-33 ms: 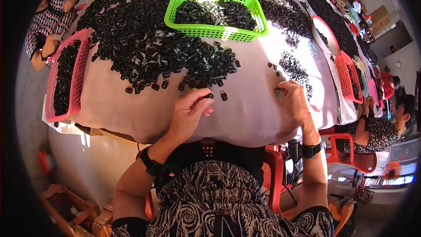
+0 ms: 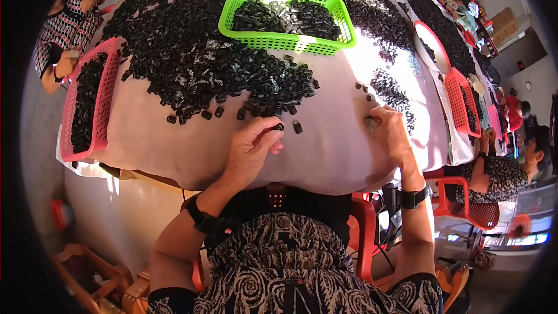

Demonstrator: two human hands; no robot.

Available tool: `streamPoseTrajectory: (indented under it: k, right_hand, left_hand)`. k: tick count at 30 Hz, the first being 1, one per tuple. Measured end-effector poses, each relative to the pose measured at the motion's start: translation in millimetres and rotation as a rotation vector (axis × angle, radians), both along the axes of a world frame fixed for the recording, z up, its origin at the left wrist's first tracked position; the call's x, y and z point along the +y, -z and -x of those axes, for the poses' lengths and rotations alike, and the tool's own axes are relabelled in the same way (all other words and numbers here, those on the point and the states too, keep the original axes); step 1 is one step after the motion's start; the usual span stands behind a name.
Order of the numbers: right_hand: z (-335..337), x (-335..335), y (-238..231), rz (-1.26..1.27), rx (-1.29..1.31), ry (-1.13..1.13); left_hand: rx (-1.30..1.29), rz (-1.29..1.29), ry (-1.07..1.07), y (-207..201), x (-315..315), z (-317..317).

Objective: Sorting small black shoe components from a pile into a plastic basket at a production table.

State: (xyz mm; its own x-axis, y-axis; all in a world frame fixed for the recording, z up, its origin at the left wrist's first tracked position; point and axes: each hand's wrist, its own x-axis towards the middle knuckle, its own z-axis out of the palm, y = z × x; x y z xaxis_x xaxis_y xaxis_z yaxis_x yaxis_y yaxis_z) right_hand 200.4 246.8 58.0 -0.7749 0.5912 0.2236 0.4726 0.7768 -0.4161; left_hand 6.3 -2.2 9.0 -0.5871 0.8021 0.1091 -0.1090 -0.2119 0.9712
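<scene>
My left hand (image 2: pixel 253 145) pinches a small black plastic cylinder (image 2: pixel 279 127) between thumb and fingertips, just in front of a heap of black pieces (image 2: pixel 232 81). Coiled metal springs (image 2: pixel 210 70) lie among the heap. A loose black cylinder (image 2: pixel 297 127) rests on the cloth to the right of that hand. Farther right, my right hand (image 2: pixel 393 134) hovers low over the cloth, its fingers drawn together. Something small and greyish shows at its fingertips, too small to name. Beside it lies a sunlit patch of springs (image 2: pixel 390 88).
A green basket (image 2: pixel 285 42) of black pieces stands beyond the heap. A pink basket (image 2: pixel 104 122) sits at the left edge of the cloth-covered table (image 2: pixel 174 151), a red one (image 2: pixel 456 104) at the right. Other people sit left (image 2: pixel 67 23) and right (image 2: pixel 503 174).
My two hands hold the same places and grips. At the left, the other person's raised hand has shifted slightly.
</scene>
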Motion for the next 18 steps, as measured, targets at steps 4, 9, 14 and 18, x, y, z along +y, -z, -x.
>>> streamPoseTrajectory:
  k: [4,9,14,18]
  right_hand:
    - [9.9,1.5,-5.7,0.095,-0.041,0.023]
    - [27.6,-11.4,-19.8,0.015,-0.121,0.033]
    - [44.3,-33.5,9.0,0.431,0.22,-0.109]
    - [74.0,-85.1,-8.0,0.795,0.288,-0.332]
  left_hand:
    - [0.003,0.019,-0.003,-1.1,-0.2,-1.0]
    - [0.006,0.045,-0.005,2.3,-0.2,-1.2]
    - [-0.009,0.025,0.015,3.0,2.1,-2.4]
    - [0.009,0.031,0.017,1.5,0.4,-1.3]
